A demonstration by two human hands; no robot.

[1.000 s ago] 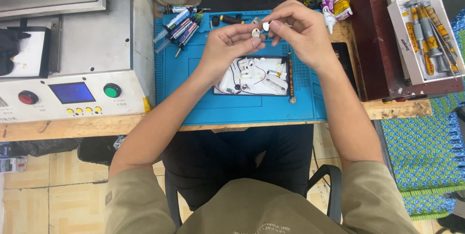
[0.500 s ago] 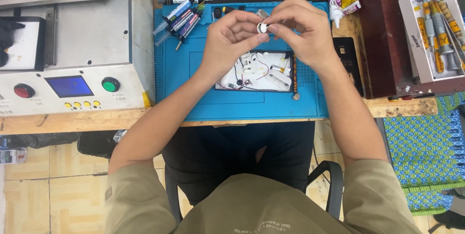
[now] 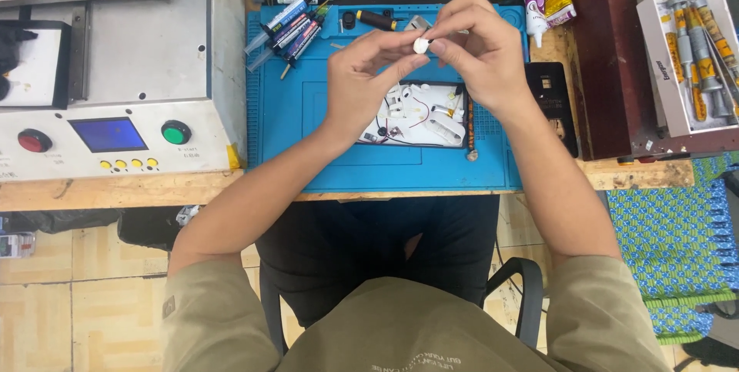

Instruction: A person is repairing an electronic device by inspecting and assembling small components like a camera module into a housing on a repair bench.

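Note:
My left hand (image 3: 362, 79) and my right hand (image 3: 481, 52) meet above a blue work mat (image 3: 308, 133), pinching a small white round part (image 3: 420, 45) between their fingertips. Both hands grip it, the left from below-left, the right from above-right. Under the hands lies a white tray (image 3: 419, 114) with small white parts and thin red and black wires. A thin dark tool (image 3: 469, 129) lies along the tray's right edge.
A grey machine (image 3: 115, 72) with a blue screen, red and green buttons stands at the left. Syringes and pens (image 3: 289, 29) lie at the mat's far left corner. A black block (image 3: 550, 95) sits right of the mat, and a dark red box (image 3: 616, 56) carries a tool case (image 3: 689, 48).
The hands stay together on the white part; they have shifted slightly as the view moved, and the fingers have turned the part a little.

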